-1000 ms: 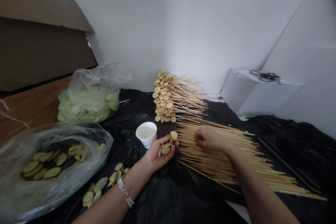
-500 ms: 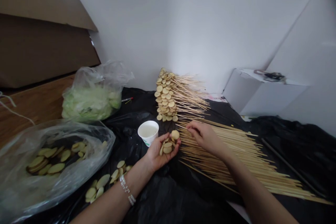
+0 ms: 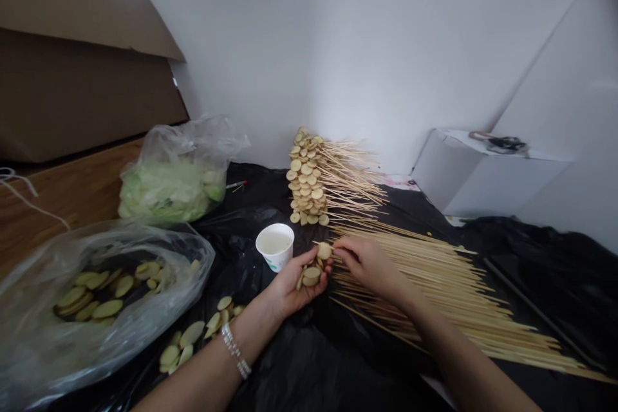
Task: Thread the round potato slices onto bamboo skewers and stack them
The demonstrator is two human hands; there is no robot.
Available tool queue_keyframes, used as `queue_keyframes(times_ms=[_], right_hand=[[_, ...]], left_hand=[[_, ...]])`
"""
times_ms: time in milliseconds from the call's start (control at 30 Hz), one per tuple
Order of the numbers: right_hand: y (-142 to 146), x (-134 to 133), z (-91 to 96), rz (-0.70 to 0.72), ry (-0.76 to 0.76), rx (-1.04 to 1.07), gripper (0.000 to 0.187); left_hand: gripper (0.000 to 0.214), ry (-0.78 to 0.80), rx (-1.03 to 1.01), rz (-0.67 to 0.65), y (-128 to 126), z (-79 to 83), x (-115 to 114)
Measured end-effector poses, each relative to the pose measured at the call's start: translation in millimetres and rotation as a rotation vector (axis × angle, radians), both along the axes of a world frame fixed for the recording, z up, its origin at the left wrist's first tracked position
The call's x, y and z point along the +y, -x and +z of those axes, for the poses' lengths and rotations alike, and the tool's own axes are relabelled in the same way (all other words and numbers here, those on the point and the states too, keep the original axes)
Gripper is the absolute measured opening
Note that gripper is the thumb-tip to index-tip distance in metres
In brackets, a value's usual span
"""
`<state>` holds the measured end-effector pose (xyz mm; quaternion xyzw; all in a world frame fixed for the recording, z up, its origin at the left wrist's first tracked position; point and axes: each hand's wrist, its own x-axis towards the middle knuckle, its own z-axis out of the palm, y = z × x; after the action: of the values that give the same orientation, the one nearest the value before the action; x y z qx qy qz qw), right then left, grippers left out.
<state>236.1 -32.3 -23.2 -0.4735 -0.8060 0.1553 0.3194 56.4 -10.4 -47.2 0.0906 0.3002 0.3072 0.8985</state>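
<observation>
My left hand (image 3: 292, 290) cups several potato slices (image 3: 311, 277), with one more slice (image 3: 324, 250) held upright at its fingertips. My right hand (image 3: 367, 265) pinches a thin bamboo skewer (image 3: 315, 243), whose tip shows on the left side of that upright slice. Under and beyond the right hand lies a wide spread of bare skewers (image 3: 434, 283). Straight ahead is a pile of skewered potato slices (image 3: 306, 183), their sticks pointing right. A white paper cup (image 3: 275, 243) stands just left of my left fingers.
Loose slices (image 3: 192, 333) lie on black plastic sheeting (image 3: 290, 360). An open clear bag (image 3: 188, 296) of slices is at left, and a tied bag of pale green vegetable (image 3: 168, 190) behind it. A white box (image 3: 483, 170) stands back right, a cardboard box (image 3: 87, 90) back left.
My right hand has moved left to meet my left hand. The skewer now reaches the slice at the left fingertips, its tip showing past it. The view has shifted slightly.
</observation>
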Motion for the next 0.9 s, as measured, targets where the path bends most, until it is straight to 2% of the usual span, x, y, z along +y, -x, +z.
queue_keyframes(times_ms=[200, 500, 667, 900], right_hand=[[0.6, -1.3, 1.2, -0.032, -0.022, 0.011, 0.016], [4.9, -3.3, 1.0, -0.044, -0.033, 0.044, 0.015], [4.3, -3.0, 0.8, -0.021, -0.041, 0.027, 0.017], [-7.4, -0.9, 6.7, -0.031, -0.087, 0.021, 0.02]], left_hand=[[0.019, -0.05, 0.083, 0.005, -1.0, -1.0, -3.1], [0.009, -0.226, 0.211, -0.05, -3.0, 4.1, -10.9], [0.007, -0.187, 0.219, -0.011, -3.1, 4.7, -8.7], [0.007, -0.05, 0.071, 0.07, -0.2, 1.6, -2.8]])
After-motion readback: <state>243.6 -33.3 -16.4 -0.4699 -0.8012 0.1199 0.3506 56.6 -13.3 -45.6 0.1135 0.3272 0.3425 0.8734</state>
